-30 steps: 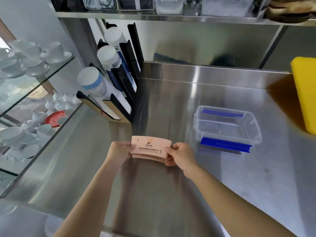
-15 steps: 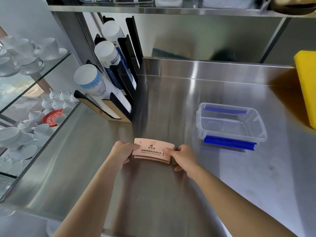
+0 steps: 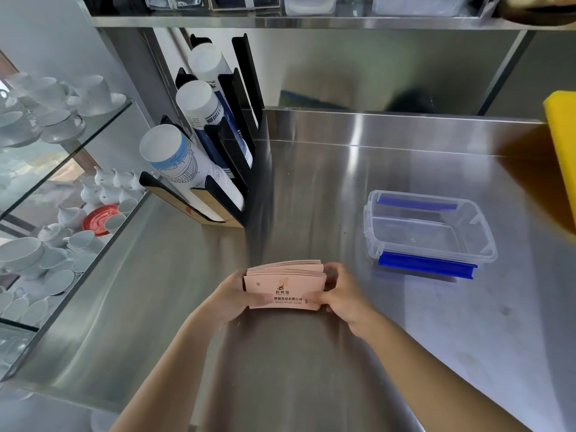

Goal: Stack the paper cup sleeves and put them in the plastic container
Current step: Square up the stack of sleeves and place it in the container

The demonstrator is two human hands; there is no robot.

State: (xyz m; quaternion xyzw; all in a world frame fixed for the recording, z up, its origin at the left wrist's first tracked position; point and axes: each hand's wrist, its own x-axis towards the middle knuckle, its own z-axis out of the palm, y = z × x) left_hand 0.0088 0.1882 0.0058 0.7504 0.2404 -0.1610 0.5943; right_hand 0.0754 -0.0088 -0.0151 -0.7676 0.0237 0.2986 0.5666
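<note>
Compared with half a second ago, the stack of paper cup sleeves (image 3: 285,283) is tipped up on its long edge, printed face toward the camera, with the layered top edges fanned open. Before, it lay flat on the steel counter (image 3: 311,369). The left hand (image 3: 230,296) and right hand (image 3: 341,293) each clamp 1 end of the stack, thumbs on the front. This looks like squaring the edges, so the stacking is probably near done and the move to the plastic container (image 3: 430,232) is still to come. The container sits empty and open, well apart to the right. The fingers behind the stack are hidden, and the sleeve count is hard to read.
</note>
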